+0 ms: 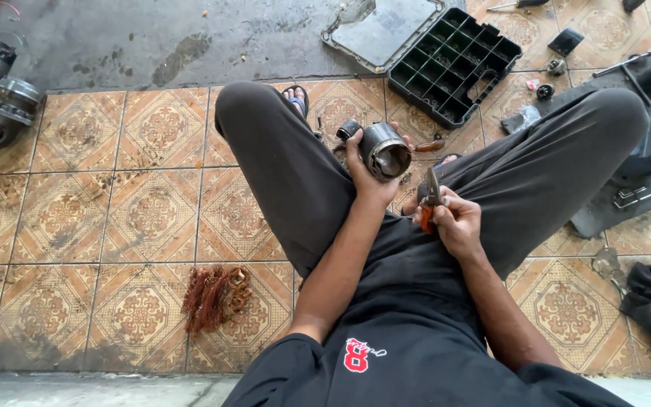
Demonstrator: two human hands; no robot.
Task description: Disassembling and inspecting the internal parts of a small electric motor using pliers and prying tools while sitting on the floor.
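Head view: left hand [365,167] is clamped around a dark metal cylinder [384,150], open end facing the camera, held above the crossed legs. Right hand [455,218] is closed on orange-handled pliers [430,194], just beside the cylinder, tips pointing up. Copper wire bundle [215,298] lies on the tiled floor [114,218]. Black compartment case [452,64] sits open beyond the knees.

L hand [367,169] grips metal cylinder [384,149]; R hand [457,222] holds pliers [430,197].
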